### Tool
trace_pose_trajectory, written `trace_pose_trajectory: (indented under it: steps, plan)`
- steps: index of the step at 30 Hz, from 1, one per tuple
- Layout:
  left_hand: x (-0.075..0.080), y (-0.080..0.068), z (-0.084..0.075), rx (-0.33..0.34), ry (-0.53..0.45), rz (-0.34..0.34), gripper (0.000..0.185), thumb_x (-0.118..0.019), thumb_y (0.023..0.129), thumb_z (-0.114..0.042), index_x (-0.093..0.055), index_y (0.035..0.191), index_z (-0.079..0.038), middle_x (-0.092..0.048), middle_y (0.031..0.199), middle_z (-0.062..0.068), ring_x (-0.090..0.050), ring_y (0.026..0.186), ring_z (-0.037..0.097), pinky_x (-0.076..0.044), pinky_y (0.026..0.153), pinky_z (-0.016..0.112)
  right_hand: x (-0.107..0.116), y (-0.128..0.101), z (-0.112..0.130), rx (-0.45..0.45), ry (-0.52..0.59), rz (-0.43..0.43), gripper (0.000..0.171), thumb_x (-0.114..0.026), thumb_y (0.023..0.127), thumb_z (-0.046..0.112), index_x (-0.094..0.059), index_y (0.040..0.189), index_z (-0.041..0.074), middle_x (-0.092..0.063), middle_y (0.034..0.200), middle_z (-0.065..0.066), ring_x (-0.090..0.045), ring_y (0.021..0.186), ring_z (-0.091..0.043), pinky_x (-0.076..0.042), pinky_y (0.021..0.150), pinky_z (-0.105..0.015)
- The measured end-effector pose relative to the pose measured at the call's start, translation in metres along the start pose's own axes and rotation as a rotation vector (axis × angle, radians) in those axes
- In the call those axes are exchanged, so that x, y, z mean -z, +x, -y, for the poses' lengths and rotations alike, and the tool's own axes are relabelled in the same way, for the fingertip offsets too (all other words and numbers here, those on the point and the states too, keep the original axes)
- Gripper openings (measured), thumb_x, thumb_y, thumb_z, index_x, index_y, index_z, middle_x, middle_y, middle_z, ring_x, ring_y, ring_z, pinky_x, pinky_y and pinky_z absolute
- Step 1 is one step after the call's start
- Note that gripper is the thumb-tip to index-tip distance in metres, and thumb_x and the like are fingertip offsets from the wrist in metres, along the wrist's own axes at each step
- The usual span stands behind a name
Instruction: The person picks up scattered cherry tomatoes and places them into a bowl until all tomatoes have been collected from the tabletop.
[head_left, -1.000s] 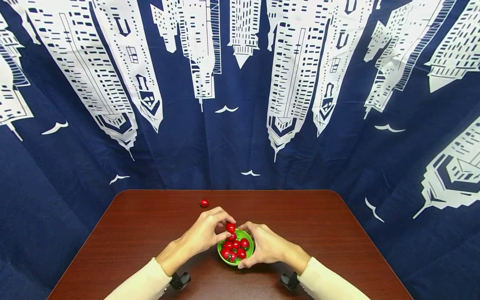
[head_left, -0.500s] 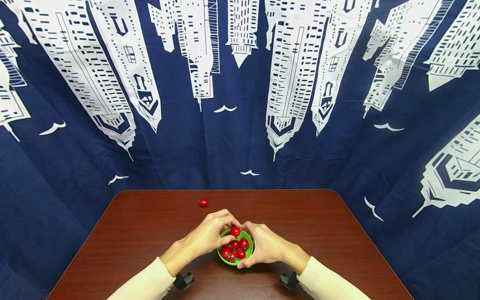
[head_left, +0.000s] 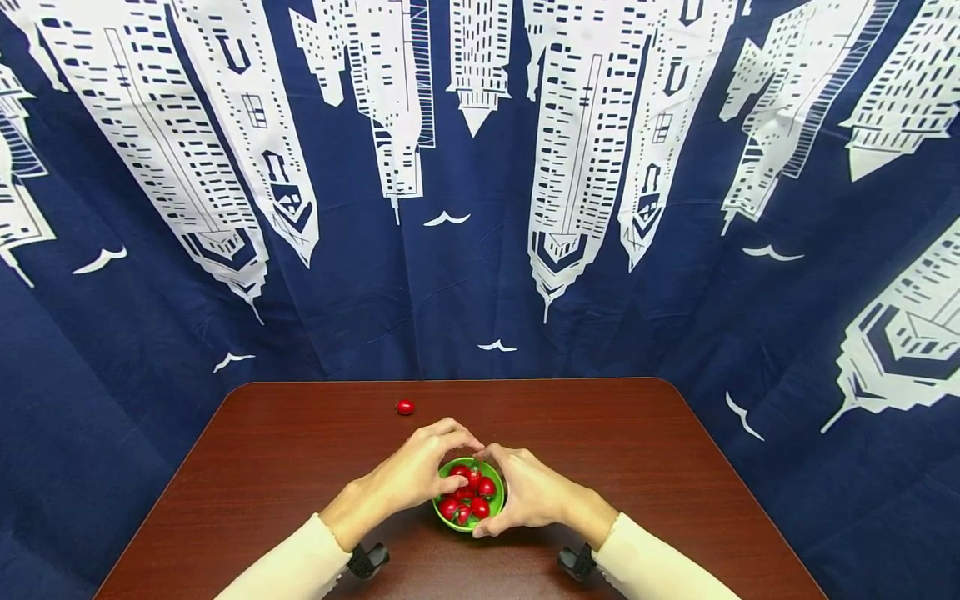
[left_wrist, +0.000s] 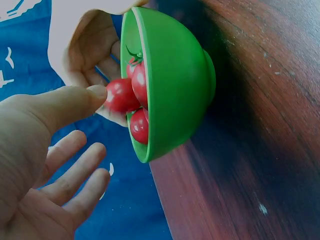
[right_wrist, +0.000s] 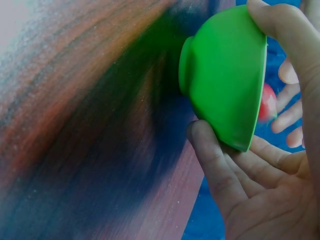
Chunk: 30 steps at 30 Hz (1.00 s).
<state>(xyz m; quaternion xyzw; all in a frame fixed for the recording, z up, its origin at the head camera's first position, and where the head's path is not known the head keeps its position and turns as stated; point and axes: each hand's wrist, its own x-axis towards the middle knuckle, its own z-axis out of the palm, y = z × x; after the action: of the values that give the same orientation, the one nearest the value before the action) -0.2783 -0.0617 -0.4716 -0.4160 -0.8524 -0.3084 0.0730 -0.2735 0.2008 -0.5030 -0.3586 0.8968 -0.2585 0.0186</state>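
Note:
A green bowl point(head_left: 496, 505) full of several red cherry tomatoes point(head_left: 480, 507) stands near the front of the table. My right hand point(head_left: 536, 490) grips the bowl from the right, thumb at the near rim and fingers round the far side. Over the bowl's left part hovers my left hand point(head_left: 420, 468), its thumb and fingers spread apart. In the left wrist view, the left thumb tip overlaps a tomato point(left_wrist: 121, 96) at the top of the heap. One more cherry tomato point(head_left: 405, 407) lies alone toward the table's far edge.
The brown wooden table point(head_left: 300, 467) ends at a dark blue curtain point(head_left: 360, 300) printed with white buildings and birds. Dark wrist cameras point(head_left: 367, 562) hang under both forearms.
The tomato pinched by the left hand was lowered rightward over the bowl and let go among the others. The left fingers have parted; the right hand keeps its hold on the bowl.

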Motion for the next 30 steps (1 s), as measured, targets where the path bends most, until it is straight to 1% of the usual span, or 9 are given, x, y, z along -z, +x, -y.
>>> trace_pose_trajectory:
  steps: [4, 9, 12, 17, 20, 23, 26, 30]
  plan:
    - [0.003, -0.003, 0.002, 0.004, 0.039, -0.007, 0.048, -0.096, 0.095, -0.006, -0.080, 0.140, -0.009, -0.076, 0.135, 0.005, -0.080, 0.127, 0.027, -0.068, 0.112, 0.040, 0.000, 0.003, 0.000, -0.001, 0.013, 0.002, 0.097, -0.107, 0.076, 0.060, -0.066, 0.147, 0.008, -0.081, 0.134, -0.002, -0.077, 0.112, -0.003, -0.067, 0.100, -0.024]
    - [0.008, -0.007, 0.006, -0.018, 0.069, -0.050, 0.049, -0.098, 0.093, -0.006, -0.081, 0.139, -0.010, -0.078, 0.135, 0.004, -0.079, 0.127, 0.023, -0.068, 0.112, 0.039, 0.000, 0.006, 0.000, -0.002, 0.014, 0.007, 0.099, -0.107, 0.076, 0.060, -0.065, 0.147, 0.007, -0.082, 0.129, -0.002, -0.076, 0.110, -0.002, -0.067, 0.098, -0.023]
    - [0.011, -0.009, 0.009, -0.013, 0.075, -0.066, 0.048, -0.098, 0.093, -0.008, -0.081, 0.138, -0.010, -0.078, 0.135, 0.003, -0.079, 0.127, 0.022, -0.068, 0.112, 0.040, 0.000, 0.007, 0.000, 0.001, 0.011, 0.007, 0.098, -0.107, 0.076, 0.061, -0.065, 0.148, 0.008, -0.082, 0.130, -0.002, -0.077, 0.110, -0.002, -0.067, 0.098, -0.024]
    - [0.012, -0.015, 0.013, 0.035, 0.075, -0.064, 0.045, -0.095, 0.098, -0.014, -0.080, 0.140, -0.015, -0.078, 0.137, 0.001, -0.079, 0.129, 0.021, -0.068, 0.113, 0.042, -0.002, 0.006, 0.002, 0.007, 0.008, 0.006, 0.097, -0.106, 0.077, 0.061, -0.065, 0.148, 0.008, -0.081, 0.133, -0.002, -0.077, 0.113, -0.004, -0.067, 0.101, -0.026]
    - [0.012, -0.019, 0.016, 0.062, 0.074, -0.070, 0.044, -0.093, 0.100, -0.014, -0.079, 0.141, -0.016, -0.078, 0.137, 0.000, -0.080, 0.129, 0.023, -0.068, 0.113, 0.043, -0.003, 0.004, 0.003, 0.005, 0.009, 0.007, 0.097, -0.105, 0.077, 0.061, -0.065, 0.148, 0.009, -0.081, 0.134, -0.002, -0.077, 0.114, -0.005, -0.067, 0.103, -0.028]
    - [0.010, -0.022, 0.020, 0.080, 0.085, -0.092, 0.043, -0.093, 0.100, -0.014, -0.080, 0.141, -0.016, -0.078, 0.136, 0.000, -0.080, 0.127, 0.026, -0.068, 0.112, 0.045, -0.003, 0.002, 0.003, -0.002, 0.020, 0.014, 0.097, -0.105, 0.078, 0.061, -0.065, 0.148, 0.008, -0.081, 0.135, -0.002, -0.076, 0.114, -0.004, -0.067, 0.103, -0.027]
    - [0.009, -0.024, 0.025, 0.101, 0.107, -0.127, 0.043, -0.094, 0.100, -0.016, -0.080, 0.141, -0.018, -0.079, 0.136, 0.000, -0.081, 0.126, 0.025, -0.068, 0.111, 0.046, -0.001, 0.001, 0.003, -0.006, 0.038, 0.024, 0.096, -0.105, 0.079, 0.060, -0.065, 0.148, 0.008, -0.082, 0.133, -0.002, -0.076, 0.114, -0.002, -0.067, 0.102, -0.027]
    - [0.011, -0.025, 0.031, 0.147, 0.131, -0.172, 0.044, -0.095, 0.099, -0.020, -0.080, 0.141, -0.018, -0.080, 0.137, 0.000, -0.080, 0.127, 0.024, -0.067, 0.112, 0.049, 0.000, 0.001, 0.003, -0.006, 0.041, 0.022, 0.096, -0.106, 0.078, 0.061, -0.065, 0.148, 0.007, -0.082, 0.130, -0.002, -0.076, 0.113, -0.001, -0.067, 0.101, -0.026]
